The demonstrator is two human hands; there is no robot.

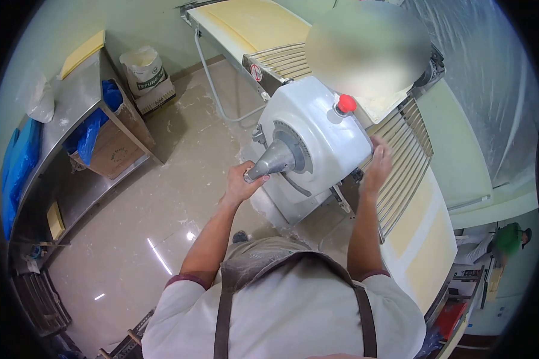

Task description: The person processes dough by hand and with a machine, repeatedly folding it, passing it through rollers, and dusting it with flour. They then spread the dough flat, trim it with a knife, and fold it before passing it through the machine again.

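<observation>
Left hand: wrapped [241,184] around the narrow end of the metal lever, thumb lying along its near side
Metal lever: a grey cone [276,158] running from the left hand up and rightward to the dial
Dial: a round grey plate with a marked edge [301,142], just beyond the left hand, on the machine's near face
Right hand: raised at the machine's right edge [378,167], fingers bent; blurred, so I cannot tell whether it grips or only touches something there
Machine: a white rounded housing [317,107] between and ahead of both hands
Red button: on top of the housing [346,104], ahead of the right hand and to its left
Near guard: parallel metal rods [406,170] just beside the right hand, on its right
Near belt: pale yellow [422,230], sloping off to the right of the right hand, nearer the body
Far belt: yellow too [254,24], well ahead of the left hand, beyond a second row of rods [278,57]
Steel table: well apart from the left hand, on its left [72,113], with a cardboard box [117,143] on its lower shelf
Sack: white, printed [142,72], ahead of the left hand and far to its left
Co-worker: a person in a green top [506,242], far to the right of the right hand
</observation>
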